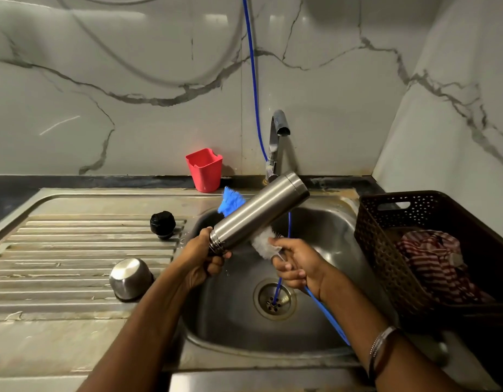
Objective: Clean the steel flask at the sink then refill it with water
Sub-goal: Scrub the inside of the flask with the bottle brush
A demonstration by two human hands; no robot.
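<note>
1. The left hand [205, 257] grips the long shiny steel flask [260, 212] at its open, threaded mouth. The flask is held up over the round steel sink bowl [323, 236], tilted, with its closed bottom pointing up toward the bent silver tap [277, 137].
2. The right hand [297, 264] is curled around the wire stem of a bottle brush with white bristles [263, 241]. Its thin blue handle [326, 314] runs back under the wrist. The bristles sit just below the flask, close to its mouth, and I cannot tell if they touch it.
3. The flask looks wet and smooth. The hand only holds the very end, so it could slip and bang into the sink.
4. If the brush goes in crooked, the wire could scrape the rim, or the bristles could flick dirty water out.
5. A thin blue hose [254, 80] hangs down the wall and into the sink drain [274, 299]. The brush or the arm could catch on it.
6. The black round stopper [162, 224] and the small steel cup lid [130, 278] lie on the ridged steel draining board [61, 250], near the left arm. An elbow could knock them off.
7. No water comes from the tap that I can see, so the rinsing and filling are not done yet. Soap left inside would spoil the drinking water.
</note>
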